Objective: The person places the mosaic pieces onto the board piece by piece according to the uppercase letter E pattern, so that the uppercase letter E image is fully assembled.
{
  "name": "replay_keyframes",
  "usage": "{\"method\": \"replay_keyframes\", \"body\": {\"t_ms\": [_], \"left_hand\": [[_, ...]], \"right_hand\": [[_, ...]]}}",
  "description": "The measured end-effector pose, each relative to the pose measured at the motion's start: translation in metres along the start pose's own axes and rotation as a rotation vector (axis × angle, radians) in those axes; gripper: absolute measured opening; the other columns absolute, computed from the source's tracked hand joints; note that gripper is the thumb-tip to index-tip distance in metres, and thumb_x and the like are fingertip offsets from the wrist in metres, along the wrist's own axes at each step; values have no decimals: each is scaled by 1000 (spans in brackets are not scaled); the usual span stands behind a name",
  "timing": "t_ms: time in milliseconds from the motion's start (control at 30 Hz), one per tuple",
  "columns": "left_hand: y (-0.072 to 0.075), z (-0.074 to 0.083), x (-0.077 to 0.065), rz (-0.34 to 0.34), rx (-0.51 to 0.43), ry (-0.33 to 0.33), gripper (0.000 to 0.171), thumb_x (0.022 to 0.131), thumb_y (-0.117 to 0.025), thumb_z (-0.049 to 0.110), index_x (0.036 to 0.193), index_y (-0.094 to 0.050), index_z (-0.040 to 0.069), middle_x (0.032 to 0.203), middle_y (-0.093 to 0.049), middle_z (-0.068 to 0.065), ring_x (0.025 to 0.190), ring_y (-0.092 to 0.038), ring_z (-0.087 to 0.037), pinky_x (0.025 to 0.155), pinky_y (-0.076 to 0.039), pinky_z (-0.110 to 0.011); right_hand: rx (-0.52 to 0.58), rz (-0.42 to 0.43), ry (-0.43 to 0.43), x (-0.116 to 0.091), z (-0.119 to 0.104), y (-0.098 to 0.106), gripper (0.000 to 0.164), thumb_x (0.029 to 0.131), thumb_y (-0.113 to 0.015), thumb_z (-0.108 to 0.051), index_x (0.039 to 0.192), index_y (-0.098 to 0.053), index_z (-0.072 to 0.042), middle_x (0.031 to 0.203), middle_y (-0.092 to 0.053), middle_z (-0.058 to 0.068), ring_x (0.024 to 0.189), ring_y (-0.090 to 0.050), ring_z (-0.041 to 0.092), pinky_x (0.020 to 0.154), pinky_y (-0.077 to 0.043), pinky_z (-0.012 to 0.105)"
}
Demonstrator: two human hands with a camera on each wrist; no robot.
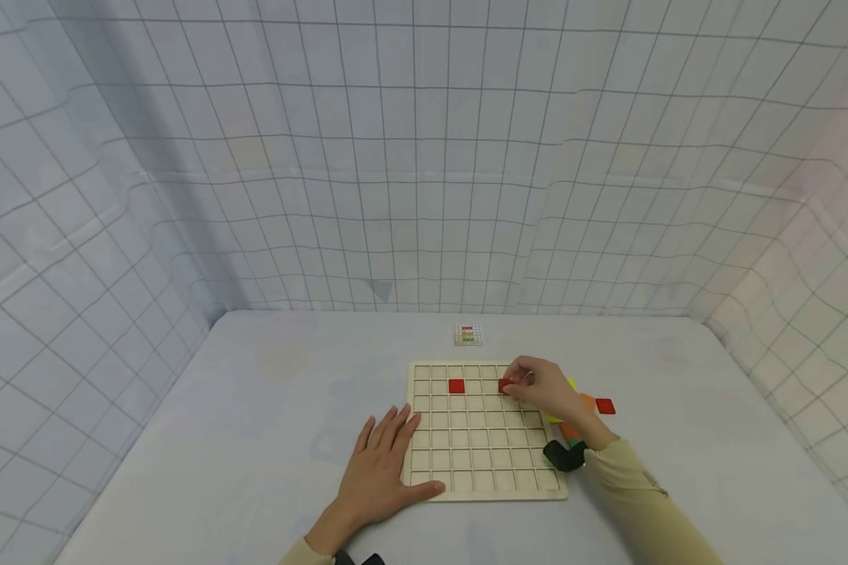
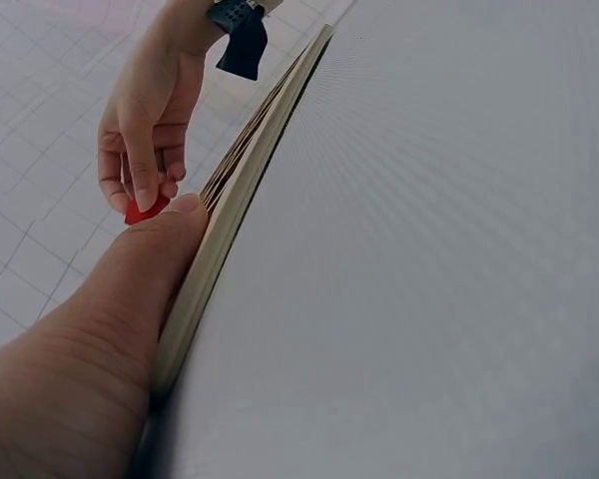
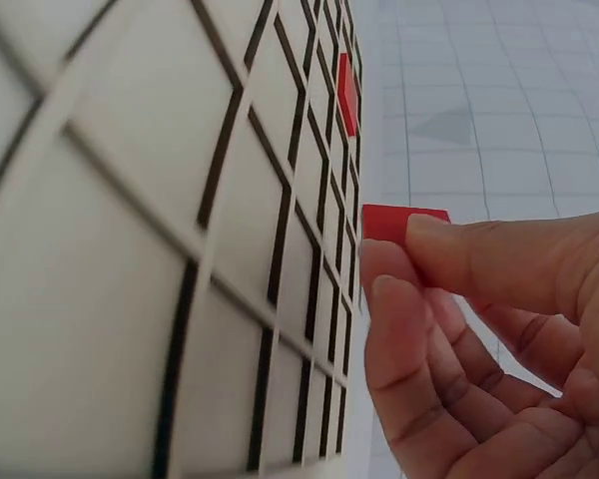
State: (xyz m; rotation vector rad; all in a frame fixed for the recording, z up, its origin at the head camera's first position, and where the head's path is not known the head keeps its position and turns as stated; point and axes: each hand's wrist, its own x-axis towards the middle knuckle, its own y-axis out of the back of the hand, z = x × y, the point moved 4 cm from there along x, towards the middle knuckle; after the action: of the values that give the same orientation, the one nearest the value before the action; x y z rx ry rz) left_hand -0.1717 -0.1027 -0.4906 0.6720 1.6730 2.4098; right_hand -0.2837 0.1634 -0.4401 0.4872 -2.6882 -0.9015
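A pale wooden grid board [image 1: 479, 439] with square recesses lies on the table. My right hand [image 1: 542, 388] pinches a red square tile [image 3: 387, 222] between thumb and fingers over the board's far right part. Another red tile [image 1: 456, 386] sits in a recess of the second row from the far edge. My left hand [image 1: 379, 475] rests at the board's near left corner, fingers spread along the left side and the thumb [image 2: 145, 259] on the near edge. In the right wrist view, the held tile stands just off the grid surface; whether it touches cannot be told.
Right of the board lie loose tiles, partly behind my right arm: a red tile [image 1: 605, 406], an orange tile [image 1: 588, 402], and yellow and green ones. Beyond the board stands a small card [image 1: 468, 335] with a coloured grid pattern. Grid-patterned white sheets [image 1: 424, 196] enclose the table.
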Motion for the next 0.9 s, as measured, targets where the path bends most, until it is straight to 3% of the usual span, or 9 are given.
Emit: {"method": "replay_keyframes", "body": {"t_ms": [200, 433, 667, 900], "left_hand": [[0, 0, 1, -3, 2, 0, 103, 74, -44, 84, 150, -31, 14, 154, -25, -5, 141, -16, -22, 112, -8, -47], [0, 0, 0, 2, 0, 0, 103, 74, -45, 83, 149, -33, 14, 154, -26, -5, 141, -17, -23, 112, -9, -48], [1, 0, 0, 2, 6, -2, 102, 74, -45, 83, 149, -33, 14, 153, -27, -5, 141, -18, -22, 112, -9, -47], [1, 0, 0, 9, -7, -2, 102, 74, -45, 83, 148, -34, 14, 153, -27, -5, 141, -18, -22, 112, -9, -47]], "right_hand": [[-87, -18, 5, 16, -7, -17, 8, 84, -68, -3, 89, -66, -9, 80, -59, -4, 70, -55, 12, 66, -47, 31], [-65, -33, -15, 29, -12, -30, 8, 84, -69, -2, 88, -67, -9, 79, -60, -3, 70, -55, 13, 66, -47, 31], [-101, -21, -65, 34, -13, -35, 6, 84, -70, -4, 85, -68, -9, 78, -60, -4, 67, -55, 13, 59, -47, 29], [-181, -21, -66, 32, -17, -36, 7, 81, -72, -6, 86, -69, -11, 78, -61, -5, 74, -58, 14, 66, -48, 32]]}}
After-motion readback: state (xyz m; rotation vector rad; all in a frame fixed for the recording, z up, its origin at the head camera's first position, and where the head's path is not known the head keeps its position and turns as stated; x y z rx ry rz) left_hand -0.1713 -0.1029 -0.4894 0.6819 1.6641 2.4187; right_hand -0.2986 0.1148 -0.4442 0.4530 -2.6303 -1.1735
